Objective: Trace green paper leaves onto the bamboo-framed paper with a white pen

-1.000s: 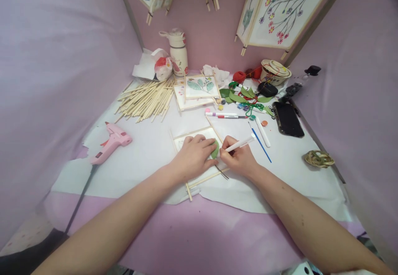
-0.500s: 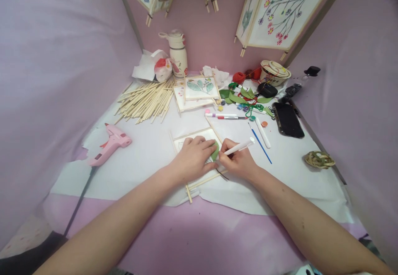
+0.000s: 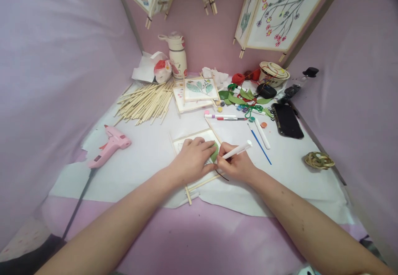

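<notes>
My left hand (image 3: 196,159) lies flat with fingers stretched out, pressing a green leaf (image 3: 214,152) onto a stick-framed paper panel (image 3: 205,136). Most of the panel's surface is under that hand. In my right hand (image 3: 236,164) a white pen (image 3: 239,149) is pinched and tilted, its lower end at the leaf's right edge. The tip itself is hidden by the fingers. A thin dark strand (image 3: 223,176) sticks out beneath the right hand across the frame's lower edge.
A pink glue gun (image 3: 112,144) lies on the left, its cord running downward. Thin sticks (image 3: 144,103) are heaped behind it. Framed drawings (image 3: 199,89), leaves (image 3: 235,99) and string stand at the back. A blue brush (image 3: 259,144), a phone (image 3: 287,120) and a woven ball (image 3: 319,160) lie right.
My right hand and the pen have shifted slightly left and down along the leaf's edge. My left hand keeps its place on the leaf.
</notes>
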Available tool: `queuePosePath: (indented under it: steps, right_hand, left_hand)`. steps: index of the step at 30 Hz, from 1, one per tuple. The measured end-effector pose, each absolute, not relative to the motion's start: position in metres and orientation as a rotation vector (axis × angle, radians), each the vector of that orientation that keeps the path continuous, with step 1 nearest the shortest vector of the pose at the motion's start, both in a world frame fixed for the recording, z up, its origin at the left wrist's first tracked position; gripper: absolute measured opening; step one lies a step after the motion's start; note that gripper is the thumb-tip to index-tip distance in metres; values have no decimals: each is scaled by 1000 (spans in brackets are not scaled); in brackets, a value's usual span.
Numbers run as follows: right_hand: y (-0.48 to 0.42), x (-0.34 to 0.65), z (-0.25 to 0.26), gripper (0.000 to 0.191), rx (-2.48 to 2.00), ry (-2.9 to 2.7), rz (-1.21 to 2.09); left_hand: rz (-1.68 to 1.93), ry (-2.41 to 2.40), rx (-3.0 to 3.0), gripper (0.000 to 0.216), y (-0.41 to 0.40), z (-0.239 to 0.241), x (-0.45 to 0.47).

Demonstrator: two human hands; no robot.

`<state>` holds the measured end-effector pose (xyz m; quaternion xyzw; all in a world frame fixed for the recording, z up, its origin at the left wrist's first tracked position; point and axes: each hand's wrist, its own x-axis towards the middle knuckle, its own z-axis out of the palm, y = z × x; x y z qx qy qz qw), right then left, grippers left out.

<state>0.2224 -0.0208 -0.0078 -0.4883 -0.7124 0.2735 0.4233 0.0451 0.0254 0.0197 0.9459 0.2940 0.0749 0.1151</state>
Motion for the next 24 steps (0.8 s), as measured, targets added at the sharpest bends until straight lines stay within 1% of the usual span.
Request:
queuePosePath:
  steps: [2,6,9,11,12,15,24]
  right_hand:
    - [-21,225,-7,15,-1223,-1724,626]
    - [-18,231,-6,17,-1332,-1529,399]
    - [-14,233,-4,15,-1413,-1513,379]
    - [-11,233,-4,7,-1402,-1555,430]
    - [-10,232,-4,9,-1386,-1573,460]
    - [-6,233,-6,23,-1365,-1642,472]
    - [-3,235,-11,20,-1473,-2126,64]
  left_hand:
    - [213,859,2784,42,26,19,45]
    - [189,865,2804,46,26,19,44]
    - [187,860,2810,46,26,20,44]
    - [188,858,2813,46,26,20,45]
    - [188,858,2813,47,25,20,45]
    - [185,861,2814,45,25,20,45]
    - [158,927,2839,46,22,23,45]
